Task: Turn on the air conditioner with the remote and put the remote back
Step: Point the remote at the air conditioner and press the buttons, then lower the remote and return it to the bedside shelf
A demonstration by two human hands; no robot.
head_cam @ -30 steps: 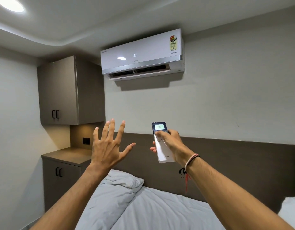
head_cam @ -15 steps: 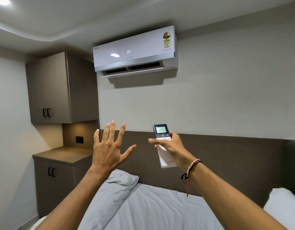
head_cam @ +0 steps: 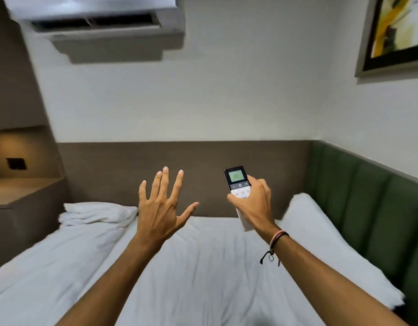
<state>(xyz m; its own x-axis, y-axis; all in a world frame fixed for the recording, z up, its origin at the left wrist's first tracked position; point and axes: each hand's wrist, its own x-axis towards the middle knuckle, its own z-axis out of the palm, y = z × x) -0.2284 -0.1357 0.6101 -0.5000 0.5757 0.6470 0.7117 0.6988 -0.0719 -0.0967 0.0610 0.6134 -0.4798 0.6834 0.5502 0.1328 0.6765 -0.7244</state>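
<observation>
Since the earlier frames, the view had been tipped downward: only the lower edge of the air conditioner (head_cam: pixel 95 22) was left at the top, with its louvre seen open, and more of the bed (head_cam: pixel 203 274) was brought into sight. A framed picture (head_cam: pixel 396 31) had been brought in at the upper right, and the upper cabinet was lost from view.

White, rumpled bedding was spread across the bed, with a folded blanket (head_cam: pixel 97 212) lying at its far left and a pillow (head_cam: pixel 304 215) propped at its far right. A brown headboard panel (head_cam: pixel 179 165) was set along the pale back wall, and green padded panelling (head_cam: pixel 367 203) was run along the right wall. A wooden side counter (head_cam: pixel 22 189) was seen at the left, lit from above, with a dark socket plate (head_cam: pixel 16 164) fixed in the niche behind it.

Both forearms were stretched forward over the bed, the hands kept well apart. The left hand (head_cam: pixel 163 208) was held empty, fingers spread wide and pointed upward, its back turned to the camera. The right hand (head_cam: pixel 252 203) was closed around the remote (head_cam: pixel 237 182), which was held upright in the air above the bed, its lit screen reading 20 and its thumb laid across the buttons. A corded bracelet (head_cam: pixel 275 245) was worn at the right wrist.
</observation>
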